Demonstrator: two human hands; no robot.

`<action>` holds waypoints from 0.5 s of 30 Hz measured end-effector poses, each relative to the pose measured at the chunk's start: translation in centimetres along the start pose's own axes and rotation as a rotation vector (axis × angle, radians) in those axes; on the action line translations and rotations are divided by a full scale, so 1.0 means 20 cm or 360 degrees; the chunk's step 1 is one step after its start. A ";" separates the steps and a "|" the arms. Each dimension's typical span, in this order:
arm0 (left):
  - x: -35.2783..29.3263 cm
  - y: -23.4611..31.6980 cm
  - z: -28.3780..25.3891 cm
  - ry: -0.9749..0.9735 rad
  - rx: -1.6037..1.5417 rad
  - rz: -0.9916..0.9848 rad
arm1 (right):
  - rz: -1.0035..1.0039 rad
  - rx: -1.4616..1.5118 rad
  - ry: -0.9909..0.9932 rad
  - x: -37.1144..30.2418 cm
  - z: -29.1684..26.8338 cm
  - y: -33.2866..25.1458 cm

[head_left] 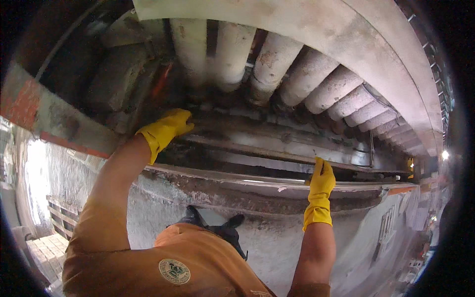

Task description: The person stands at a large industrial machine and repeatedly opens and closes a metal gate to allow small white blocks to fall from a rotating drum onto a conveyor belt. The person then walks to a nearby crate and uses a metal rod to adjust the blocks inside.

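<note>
My left hand (168,129), in a yellow rubber glove, reaches to the left end of a long, dirty metal beam (257,140). Its fingers are curled in; whatever they grip is hidden. Farther right, my right hand (320,190), gloved the same way, is raised at the beam's near side. Fingertips and thumb come together there, and anything between them is too small to make out. Between the hands runs a dark lengthwise gap, bordered on my side by a narrow pale ledge (222,177).
Beyond the beam stands a row of several thick, whitish rollers (267,64) under a broad pale panel (307,20). A grey and red frame (64,111) crosses at the left. Wooden pallets (49,250) lie at the lower left. My shoes are on the grey floor (277,247).
</note>
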State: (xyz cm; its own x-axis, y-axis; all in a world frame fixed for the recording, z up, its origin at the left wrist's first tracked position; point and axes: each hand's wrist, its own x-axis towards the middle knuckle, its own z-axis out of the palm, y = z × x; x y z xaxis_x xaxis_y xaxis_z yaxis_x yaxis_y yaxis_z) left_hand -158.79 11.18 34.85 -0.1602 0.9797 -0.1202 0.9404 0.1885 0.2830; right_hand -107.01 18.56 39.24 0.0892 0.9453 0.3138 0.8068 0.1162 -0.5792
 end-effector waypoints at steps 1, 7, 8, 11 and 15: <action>0.03 -0.02 0.04 0.0017 0.0016 -0.0016 | 0.0028 0.0082 0.0000 -0.03 -0.01 0.00; 0.11 0.05 0.04 -0.0288 0.0284 -0.0070 | 0.0053 0.0112 0.0027 -0.12 -0.04 0.04; 0.12 0.04 0.05 -0.0256 0.0280 -0.0038 | 0.0042 0.0135 0.0037 -0.13 -0.04 0.04; 0.15 -0.01 0.12 -0.0174 0.0259 -0.0058 | 0.0079 0.0233 0.0005 -0.15 -0.05 0.00; 0.21 0.09 0.15 -0.0155 0.0226 -0.0331 | 0.0072 0.0205 0.0024 -0.16 -0.08 0.00</action>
State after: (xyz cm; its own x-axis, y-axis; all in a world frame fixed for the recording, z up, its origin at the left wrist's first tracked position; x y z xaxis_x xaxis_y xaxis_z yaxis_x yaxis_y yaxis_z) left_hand -156.94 15.41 31.99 -0.3313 0.9084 -0.2550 0.9241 0.3670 0.1069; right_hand -106.48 15.01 39.39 0.1337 0.9458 0.2959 0.7201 0.1124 -0.6847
